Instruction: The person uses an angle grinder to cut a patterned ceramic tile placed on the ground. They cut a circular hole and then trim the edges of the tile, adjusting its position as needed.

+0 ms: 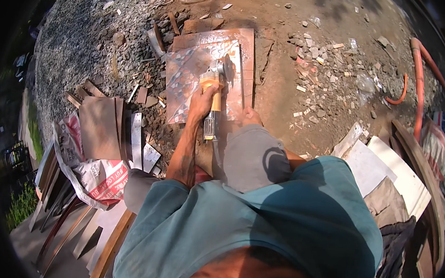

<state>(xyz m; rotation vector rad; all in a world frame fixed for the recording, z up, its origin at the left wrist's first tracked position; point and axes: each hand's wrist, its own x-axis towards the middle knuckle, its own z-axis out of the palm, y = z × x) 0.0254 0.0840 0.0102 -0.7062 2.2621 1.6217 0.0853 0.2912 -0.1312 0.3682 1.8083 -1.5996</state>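
Note:
My left hand (203,100) is wrapped round the yellow body of an angle grinder (215,105). The grinder's disc (229,68) stands near the right edge of a patterned tile (185,79), whose surface looks wet or dusty. Beneath that tile lies a larger reddish-brown board or slab (248,48), showing along the far and right sides. At the tile's near right corner is my right hand (251,117), its fingers closed at the edge; my grey-clad knee partly hides it. A cord (217,151) trails from the grinder toward me.
Gravel (85,36) spreads at the far left, and broken stone and tile bits (316,52) lie on the dirt at right. Stacked brown tiles (99,128) and a printed sack (98,179) are at left. White panels (398,174) and an orange pipe (418,85) stand at right.

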